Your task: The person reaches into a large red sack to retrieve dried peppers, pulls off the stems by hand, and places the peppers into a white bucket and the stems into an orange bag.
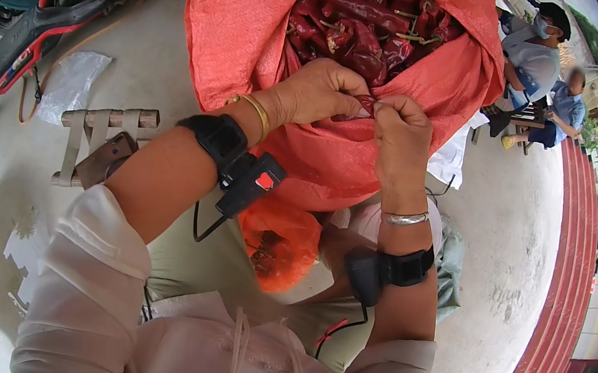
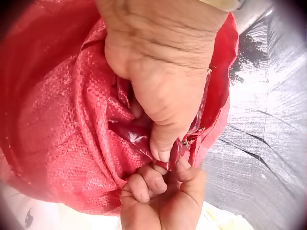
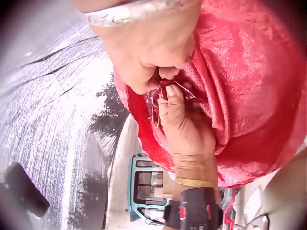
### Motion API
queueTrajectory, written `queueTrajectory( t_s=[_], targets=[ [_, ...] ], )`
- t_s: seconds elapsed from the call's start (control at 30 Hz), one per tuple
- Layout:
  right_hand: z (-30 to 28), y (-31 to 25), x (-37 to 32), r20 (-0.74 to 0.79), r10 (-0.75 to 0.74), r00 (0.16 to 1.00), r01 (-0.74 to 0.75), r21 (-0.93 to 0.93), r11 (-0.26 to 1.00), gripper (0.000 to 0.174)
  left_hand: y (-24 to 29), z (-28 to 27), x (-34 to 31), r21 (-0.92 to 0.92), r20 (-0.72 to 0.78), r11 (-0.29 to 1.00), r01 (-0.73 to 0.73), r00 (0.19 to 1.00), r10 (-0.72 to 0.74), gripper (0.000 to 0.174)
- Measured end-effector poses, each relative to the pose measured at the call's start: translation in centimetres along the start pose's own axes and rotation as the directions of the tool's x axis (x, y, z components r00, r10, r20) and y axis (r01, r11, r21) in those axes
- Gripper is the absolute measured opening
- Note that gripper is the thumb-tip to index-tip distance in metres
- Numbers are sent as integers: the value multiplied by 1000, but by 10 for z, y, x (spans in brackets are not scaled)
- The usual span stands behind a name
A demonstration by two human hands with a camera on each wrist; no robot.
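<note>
A big red woven sack point(image 1: 222, 31) stands open in front of me, full of dark red dried chili peppers point(image 1: 363, 15). At its near rim my left hand point(image 1: 314, 94) pinches one red chili pepper point(image 1: 365, 103) between thumb and fingers. My right hand point(image 1: 404, 137) pinches the same pepper from the other side, fingertips close against the left ones. In the left wrist view the glossy chili pepper point(image 2: 136, 136) runs out from under the left thumb, partly hidden by the fingers. The right wrist view shows both thumbs meeting over it.
An orange plastic bag point(image 1: 278, 242) lies between my legs below the sack. To the left are a small strap stool point(image 1: 72, 145) with a phone point(image 1: 107, 161) on it, and a red and black bike point(image 1: 22, 45). Two people sit at the far right, near red steps point(image 1: 572, 256).
</note>
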State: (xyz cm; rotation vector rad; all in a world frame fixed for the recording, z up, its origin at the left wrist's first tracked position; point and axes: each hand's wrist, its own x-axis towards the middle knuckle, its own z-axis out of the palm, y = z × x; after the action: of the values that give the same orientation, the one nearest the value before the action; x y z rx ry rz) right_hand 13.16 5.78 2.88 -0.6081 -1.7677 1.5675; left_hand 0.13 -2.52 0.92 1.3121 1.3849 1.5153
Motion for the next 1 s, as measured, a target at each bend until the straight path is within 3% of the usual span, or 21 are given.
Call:
queueTrajectory(
  t_s=[0.07,0.13,0.23,0.3,0.4,0.43,0.5,0.53,0.6,0.7,0.9,1.0],
  targets=[
    [-6,-8,-1,27,124,992,-127,220,967,4,1,-1,-2,-23,-13,1000,6,1000,-7,4],
    [-14,-19,-1,100,205,974,-228,487,843,3,-2,-2,-2,-35,-42,999,-9,999,8,3],
    [-23,-31,-14,182,211,960,-262,331,907,2,7,-1,-7,-82,-39,997,-14,999,11,3],
    [-34,-27,-32,290,189,938,-214,57,975,4,10,-3,-10,-48,-58,999,14,998,-17,5],
    [-43,-5,-63,446,252,859,-150,-252,956,6,-11,-8,-3,-96,-32,994,-57,998,54,8],
    [-44,7,-75,488,300,819,-145,-331,933,7,-8,-7,-3,-37,-54,996,-82,995,79,9],
    [-45,34,-103,565,270,779,54,-490,870,9,-5,-4,-7,46,-134,996,-78,987,83,8],
    [-45,45,-114,619,230,751,200,-545,814,11,-8,-5,-5,29,-97,992,-124,987,126,7],
    [-48,75,-129,719,79,691,507,-559,657,11,-5,-5,-8,5,-93,994,-105,990,105,10],
    [-42,93,-149,661,396,637,474,-741,475,12,-15,-11,-3,-8,-85,992,-128,988,127,11],
    [-35,102,-160,555,583,593,461,-828,320,12,-22,-13,0,-2,-110,993,-117,987,116,12],
    [-43,121,-162,664,388,639,538,-746,392,12,-24,-13,0,-4,-119,990,-140,983,139,11]
  ],
)
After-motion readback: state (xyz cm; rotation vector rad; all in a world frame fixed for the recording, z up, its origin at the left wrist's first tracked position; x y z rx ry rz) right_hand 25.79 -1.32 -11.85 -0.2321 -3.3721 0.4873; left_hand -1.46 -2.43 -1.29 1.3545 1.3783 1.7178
